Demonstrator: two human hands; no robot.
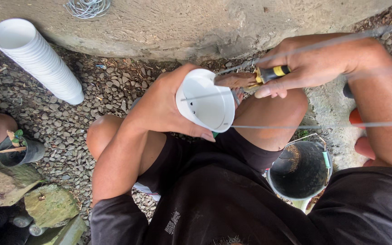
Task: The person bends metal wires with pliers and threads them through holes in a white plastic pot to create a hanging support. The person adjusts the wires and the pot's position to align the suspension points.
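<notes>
My left hand (162,105) grips a white plastic cup (205,100) by its side, the mouth tilted toward me above my knees. A thin wire (205,96) runs across the inside of the cup. My right hand (316,63) holds pliers (250,79) with yellow and black handles, and their rusty jaws rest at the cup's rim. I am squatting on gravel in black shorts and a dark shirt.
A long stack of white cups (39,59) lies on the gravel at upper left. A coil of wire (87,7) sits on the concrete slab (182,22) ahead. A bucket of dark soil (300,170) stands at my right. A small black pot with a seedling (21,152) is at left. Taut wires (323,124) cross at right.
</notes>
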